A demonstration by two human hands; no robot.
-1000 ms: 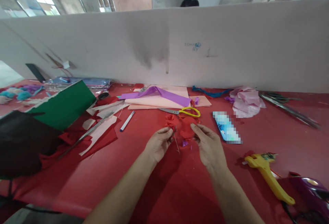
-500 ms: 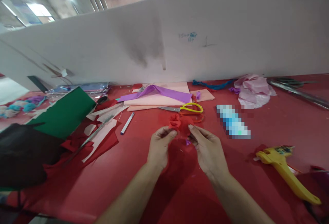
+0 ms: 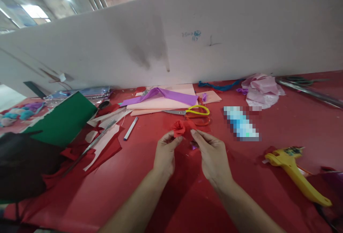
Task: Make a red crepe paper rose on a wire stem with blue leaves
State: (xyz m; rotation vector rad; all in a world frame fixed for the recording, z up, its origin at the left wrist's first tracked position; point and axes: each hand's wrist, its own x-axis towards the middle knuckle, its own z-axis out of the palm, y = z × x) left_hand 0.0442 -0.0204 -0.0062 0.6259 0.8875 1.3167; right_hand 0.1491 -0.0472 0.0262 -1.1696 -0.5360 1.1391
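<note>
My left hand (image 3: 164, 152) and my right hand (image 3: 213, 158) meet over the red table (image 3: 139, 176), both pinching a small red paper flower (image 3: 180, 127). The left fingertips grip its crumpled rolled part. The right fingertips hold a flat red petal piece beside it. A tiny purple scrap (image 3: 193, 147) lies just under my right fingers. Yellow-handled scissors (image 3: 191, 111) lie right behind the flower.
A yellow glue gun (image 3: 296, 172) lies at the right. A blurred blue-white object (image 3: 241, 124), pink tissue (image 3: 261, 91), purple strip on peach sheets (image 3: 163, 97), a pen (image 3: 131, 128), green sheet (image 3: 63, 118) and red scraps (image 3: 102, 143) surround. A white partition (image 3: 187, 40) backs the table.
Both hands drew closer together around the red flower and lifted it slightly. The thin wire seen below the left hand earlier is no longer visible.
</note>
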